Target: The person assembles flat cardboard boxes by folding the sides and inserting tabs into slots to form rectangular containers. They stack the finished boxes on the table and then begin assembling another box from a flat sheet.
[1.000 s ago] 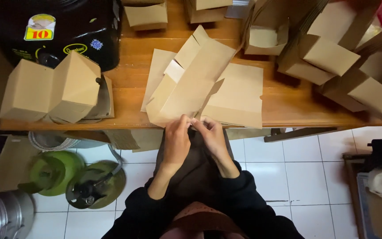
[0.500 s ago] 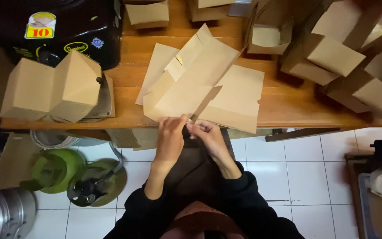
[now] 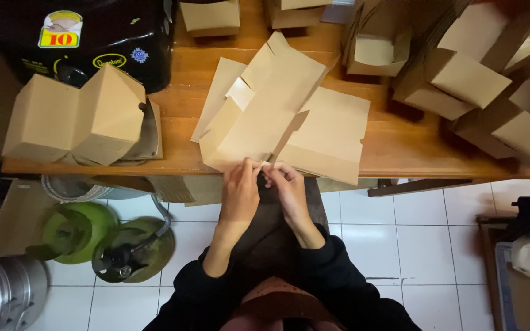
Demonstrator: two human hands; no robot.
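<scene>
Both hands' fingers (image 3: pixel 264 168) pinch the flat cardboard box (image 3: pixel 271 116) at its near edge.

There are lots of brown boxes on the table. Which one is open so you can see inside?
The small cardboard box at the back of the table, right of the flat sheets. Its top is open, showing a pale empty inside; the others look closed or are flat.

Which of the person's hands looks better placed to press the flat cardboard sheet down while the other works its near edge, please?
Probably the left hand: it lies over the near edge of the flat cardboard sheet, while the right hand sits just beside it, pinching at that edge with its fingertips.
</scene>
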